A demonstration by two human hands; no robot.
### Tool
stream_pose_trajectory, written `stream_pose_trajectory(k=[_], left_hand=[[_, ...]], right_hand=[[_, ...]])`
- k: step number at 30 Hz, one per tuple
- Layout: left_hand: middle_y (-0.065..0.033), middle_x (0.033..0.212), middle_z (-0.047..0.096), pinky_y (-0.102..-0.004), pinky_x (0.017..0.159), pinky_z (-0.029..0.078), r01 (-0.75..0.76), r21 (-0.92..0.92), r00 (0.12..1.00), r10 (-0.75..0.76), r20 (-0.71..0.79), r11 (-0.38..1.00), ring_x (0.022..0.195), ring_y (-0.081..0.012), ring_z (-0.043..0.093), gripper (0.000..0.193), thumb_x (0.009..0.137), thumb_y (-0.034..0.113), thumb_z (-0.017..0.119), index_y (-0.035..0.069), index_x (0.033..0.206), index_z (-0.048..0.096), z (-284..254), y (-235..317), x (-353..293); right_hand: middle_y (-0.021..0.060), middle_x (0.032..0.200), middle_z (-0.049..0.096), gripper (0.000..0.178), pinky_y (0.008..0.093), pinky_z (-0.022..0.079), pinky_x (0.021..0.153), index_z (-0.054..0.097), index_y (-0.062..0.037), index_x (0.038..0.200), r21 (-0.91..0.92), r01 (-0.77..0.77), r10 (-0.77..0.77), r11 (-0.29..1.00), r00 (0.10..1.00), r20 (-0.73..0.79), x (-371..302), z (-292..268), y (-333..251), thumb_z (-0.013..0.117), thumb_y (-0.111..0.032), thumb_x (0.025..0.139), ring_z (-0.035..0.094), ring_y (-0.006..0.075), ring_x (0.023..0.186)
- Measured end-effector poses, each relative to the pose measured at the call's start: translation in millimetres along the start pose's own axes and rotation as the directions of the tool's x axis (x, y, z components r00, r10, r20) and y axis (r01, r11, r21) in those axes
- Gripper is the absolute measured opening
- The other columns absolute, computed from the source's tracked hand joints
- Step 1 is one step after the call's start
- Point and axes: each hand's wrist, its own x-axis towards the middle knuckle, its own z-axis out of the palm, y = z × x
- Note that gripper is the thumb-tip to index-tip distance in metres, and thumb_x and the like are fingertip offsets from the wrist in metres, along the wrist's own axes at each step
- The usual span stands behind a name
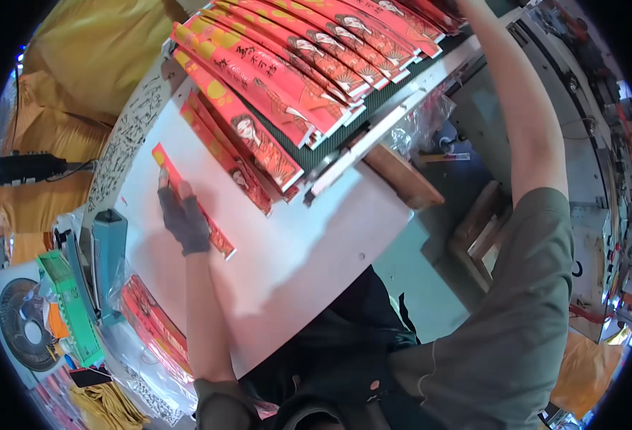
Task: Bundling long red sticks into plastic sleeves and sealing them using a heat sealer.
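Note:
My left hand (184, 218), in a dark glove with bare fingertips, is over a narrow red packet (219, 240) on the white table (294, 258). Its thumb and fingers lie along either side of that packet, and the palm hides the middle part. My right forearm (524, 100) stretches up to the far right, and its hand is cut off by the top edge. Beyond the table, overlapping red printed packets (280, 57) lie in a slanting row on a dark green belt (330, 147). More red packets (226, 150) rest on the table by the belt's near end.
A metal rail (402, 107) edges the belt. Left of the table stand a blue-grey stapler-like device (108, 251), a green basket (68, 308) and a fan (29, 326). Bagged red packets (154, 322) lie by my left forearm. Yellow-brown sacks (93, 57) fill the far left.

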Motion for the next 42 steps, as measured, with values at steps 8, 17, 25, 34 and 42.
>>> stream_pose_trajectory(k=[8,17,25,34,42], left_hand=[[-0.0222,0.137,0.034,-0.0347,0.100,0.035,-0.019,-0.272,0.993,-0.012,-0.115,0.962,0.121,-0.0277,0.043,0.052,0.093,0.027,0.044,-0.004,0.134,0.034,-11.5,-19.9,-5.2],[-0.0194,0.136,0.039,-0.0320,0.103,0.030,0.068,-0.537,0.992,-0.116,-0.055,0.841,0.124,-0.0234,0.039,0.057,0.093,0.025,0.049,-0.004,0.138,0.028,-26.9,-23.0,-6.4],[-0.0167,0.135,0.039,-0.0323,0.099,0.037,0.147,-0.469,0.972,-0.215,-0.093,0.871,0.123,-0.0244,0.042,0.074,0.083,0.036,0.065,-0.005,0.135,0.032,-38.5,-72.1,11.6],[-0.0125,0.127,0.048,-0.0329,0.092,0.045,0.625,-0.606,0.781,-0.391,0.488,0.492,0.111,-0.0204,0.051,0.063,0.085,0.028,0.063,-0.001,0.133,0.036,-100.8,-6.5,-117.9],[-0.0076,0.120,0.053,-0.0296,0.084,0.048,0.663,-0.572,0.677,-0.061,0.733,0.484,0.105,-0.0160,0.054,0.053,0.081,0.014,0.067,0.002,0.127,0.043,-167.1,42.3,-259.5]], right_hand=[[0.0169,0.084,0.067,0.059,0.0346,0.048,0.072,0.068,0.0005,0.091,0.534,0.258,-0.391,0.805,0.908,0.151,-74.1,-12.3,-172.8,0.064,-0.055,0.069,0.064,0.0290,0.078],[0.0240,0.086,0.062,0.075,0.0424,0.047,0.081,0.057,0.0064,0.101,0.442,0.395,-0.387,0.805,0.915,-0.112,-156.4,63.3,-348.3,0.052,-0.064,0.075,0.061,0.0380,0.087],[0.0291,0.107,0.058,0.098,0.0379,0.044,0.089,0.042,0.0099,0.124,0.726,0.065,-0.098,0.685,0.995,0.003,-129.6,156.4,-332.0,0.059,-0.069,0.067,0.058,0.0372,0.101],[0.0228,0.128,0.046,0.109,0.0331,0.034,0.100,0.025,0.0068,0.137,0.931,-0.169,-0.388,0.325,0.874,0.294,-275.4,136.5,-335.1,0.069,-0.061,0.064,0.047,0.0285,0.118],[0.0139,0.140,0.033,0.109,0.0359,0.029,0.105,0.005,-0.0020,0.143,0.932,-0.354,-0.656,0.083,0.684,0.318,-450.1,92.6,-272.6,0.075,-0.046,0.071,0.032,0.0209,0.129]])
